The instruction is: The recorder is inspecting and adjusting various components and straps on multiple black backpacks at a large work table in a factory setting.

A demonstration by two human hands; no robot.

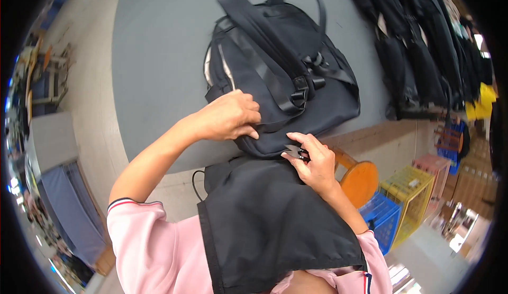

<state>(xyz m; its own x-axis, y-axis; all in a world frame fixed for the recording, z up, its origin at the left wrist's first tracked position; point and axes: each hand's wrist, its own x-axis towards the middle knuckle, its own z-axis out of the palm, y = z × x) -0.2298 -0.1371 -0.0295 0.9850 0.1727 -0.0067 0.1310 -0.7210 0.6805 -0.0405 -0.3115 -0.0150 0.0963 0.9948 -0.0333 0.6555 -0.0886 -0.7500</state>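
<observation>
Your black apron (275, 225) is hanging closest to the lens, over the pink shirt (153, 251), and its top edge is meeting the near edge of the grey table (159, 56). To the left, your left hand (230, 117) is pressing down on the near left corner of the black backpack (286, 72), fingers curled over the fabric and pinching it. The backpack is lying flat, its long axis running away from you and leaning slightly right, its bottom edge overhanging the table edge. Just right of that, your right hand (312, 162) is gripping small black snips (297, 151) at the bottom seam, so this hand is nearer. Open tabletop is lying to the left; a row of dark bags (418, 45) is crowding the right, with an orange stool (360, 180) and coloured crates (407, 199) below.
</observation>
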